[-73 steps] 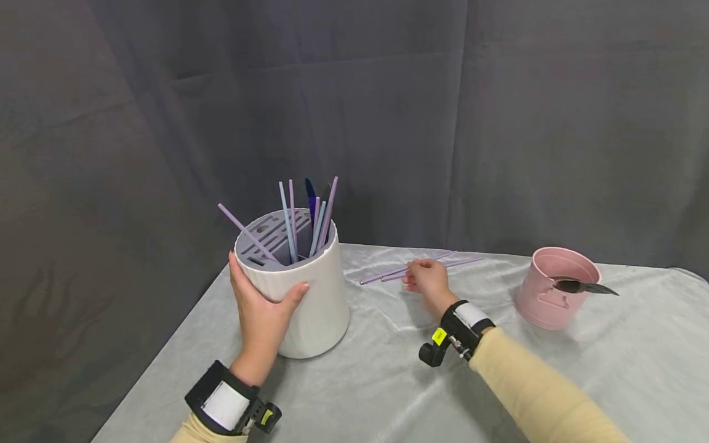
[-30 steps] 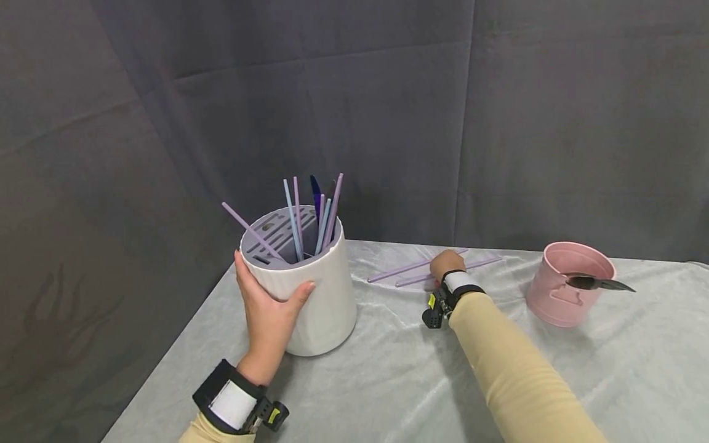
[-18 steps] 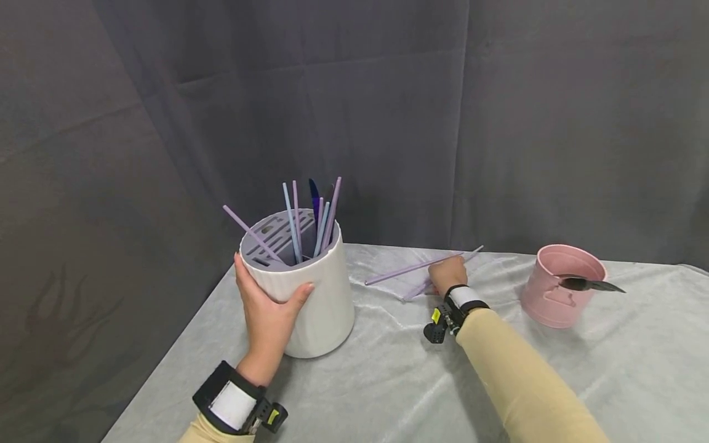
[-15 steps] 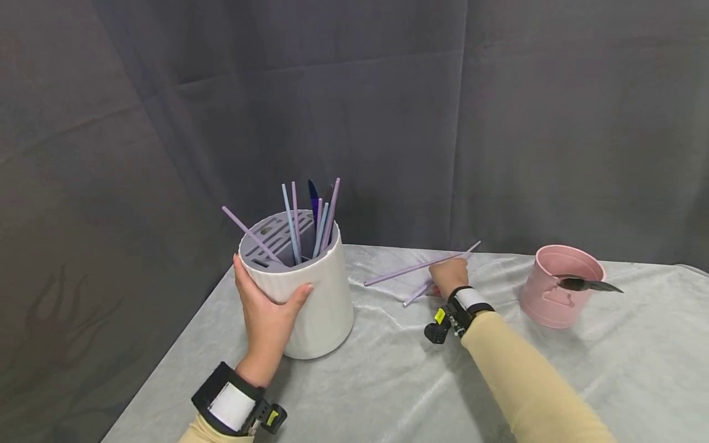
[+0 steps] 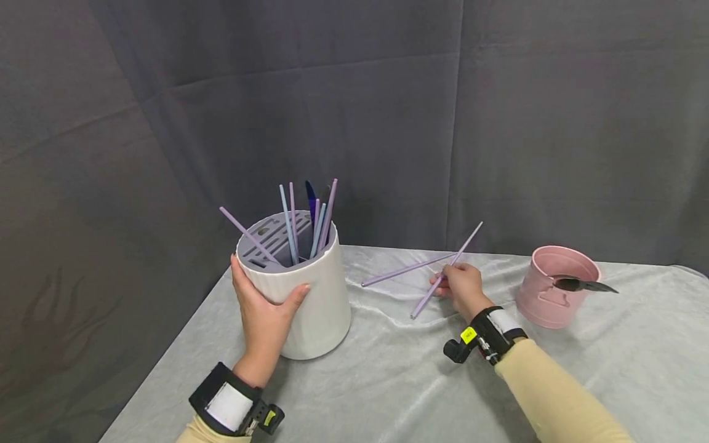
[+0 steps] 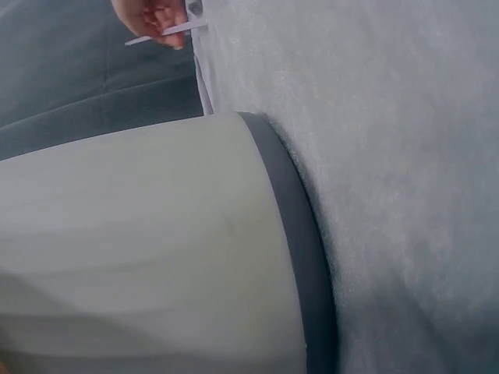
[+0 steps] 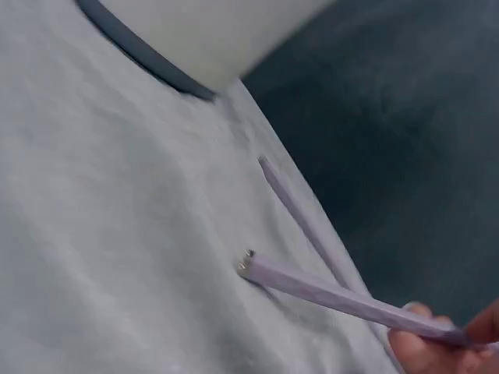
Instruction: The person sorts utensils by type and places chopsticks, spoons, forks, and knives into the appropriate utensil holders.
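Left hand (image 5: 264, 307) wraps the near wall of the white holder (image 5: 310, 301), thumb on one side and fingers on the other, palm against it. I read that as bracing it: the holder tips slightly toward me, so the slotted grey insert (image 5: 277, 237) faces up and toward the other hand.

Right hand (image 5: 464, 288) pinches one lilac stick (image 5: 446, 271) near its middle with its fingertips. Stick is off the cloth, tilted, far end up toward the backdrop, near end low and pointing toward the holder. Mid-shaft grip gives me balance and lets either end be steered. Right wrist view shows the free end (image 7: 248, 265) hovering just above the tablecloth (image 5: 388, 381), not touching.

Second lilac stick (image 5: 407, 269) lies flat on the cloth just behind the hand, passing behind the held one.

Holder already carries several sticks (image 5: 310, 215), lilac and pale blue, leaning out at different angles, plus something dark blue I can't identify.

Pink bucket (image 5: 556, 286) sits well right of the hand, a dark utensil (image 5: 584, 285) resting across its rim.
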A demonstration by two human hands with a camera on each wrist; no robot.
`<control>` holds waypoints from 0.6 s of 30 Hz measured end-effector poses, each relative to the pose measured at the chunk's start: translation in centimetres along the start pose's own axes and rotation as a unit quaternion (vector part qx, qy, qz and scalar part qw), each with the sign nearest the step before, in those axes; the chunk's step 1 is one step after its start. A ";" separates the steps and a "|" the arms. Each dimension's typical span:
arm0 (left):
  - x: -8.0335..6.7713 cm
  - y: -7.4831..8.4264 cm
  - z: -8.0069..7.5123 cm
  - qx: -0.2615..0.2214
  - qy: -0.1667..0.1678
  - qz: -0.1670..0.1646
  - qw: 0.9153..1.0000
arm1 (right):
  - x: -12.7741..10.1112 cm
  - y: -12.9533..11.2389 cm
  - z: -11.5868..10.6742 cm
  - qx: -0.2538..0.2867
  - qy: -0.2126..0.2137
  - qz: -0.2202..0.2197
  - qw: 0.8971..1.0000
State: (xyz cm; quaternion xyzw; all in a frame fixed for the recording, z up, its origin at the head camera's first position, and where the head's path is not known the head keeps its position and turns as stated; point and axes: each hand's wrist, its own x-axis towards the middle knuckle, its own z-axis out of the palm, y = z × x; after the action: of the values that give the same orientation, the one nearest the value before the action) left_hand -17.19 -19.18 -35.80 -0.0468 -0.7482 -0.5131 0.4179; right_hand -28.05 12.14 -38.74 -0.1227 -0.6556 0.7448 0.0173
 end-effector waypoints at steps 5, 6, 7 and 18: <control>-0.1 0.0 0.0 0.000 -0.001 0.002 1.000 | -1.8 -1.1 0.1 0.016 -0.052 -0.056 0.997; -0.1 0.0 0.0 -0.001 -0.002 0.002 1.000 | -2.2 -1.4 0.2 0.016 -0.064 -0.067 0.996; -0.1 0.0 0.0 -0.002 -0.002 0.003 1.000 | -2.7 -1.8 0.3 0.015 -0.076 -0.079 0.994; 0.1 -0.1 0.0 0.007 0.004 0.016 1.000 | -9.5 -7.4 4.5 0.134 -0.192 -0.266 0.935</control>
State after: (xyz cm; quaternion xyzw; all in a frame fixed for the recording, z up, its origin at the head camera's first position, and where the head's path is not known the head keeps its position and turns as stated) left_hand -17.33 -19.24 -35.85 -0.0533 -0.7493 -0.5011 0.4297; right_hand -20.78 6.99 -29.46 0.2054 -0.5488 0.8034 0.1052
